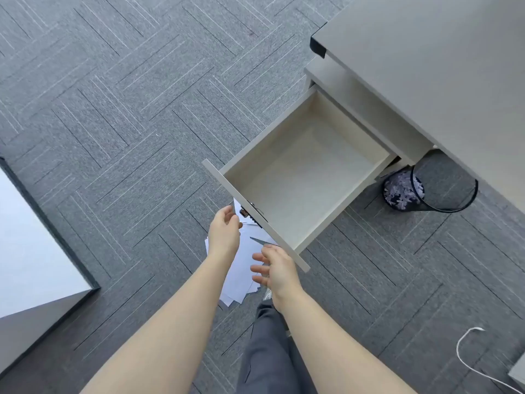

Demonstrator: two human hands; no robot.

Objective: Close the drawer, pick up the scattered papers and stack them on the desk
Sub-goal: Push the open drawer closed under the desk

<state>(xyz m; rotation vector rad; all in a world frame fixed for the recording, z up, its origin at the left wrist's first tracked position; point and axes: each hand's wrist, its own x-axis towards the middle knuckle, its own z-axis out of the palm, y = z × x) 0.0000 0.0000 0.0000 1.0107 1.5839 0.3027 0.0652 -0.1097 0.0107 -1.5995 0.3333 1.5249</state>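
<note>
While you stood over the open drawer, pulled out from under the desk, your left hand and right hand (both open, gripping nothing) hovered by its front panel, above white papers scattered on the carpet.

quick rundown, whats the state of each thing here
drawer: pulled open, nothing inside
papers: scattered on the carpet under the drawer front
left hand: open, at the drawer front
right hand: open, at the drawer front
bin: upright, shredded paper inside
</note>
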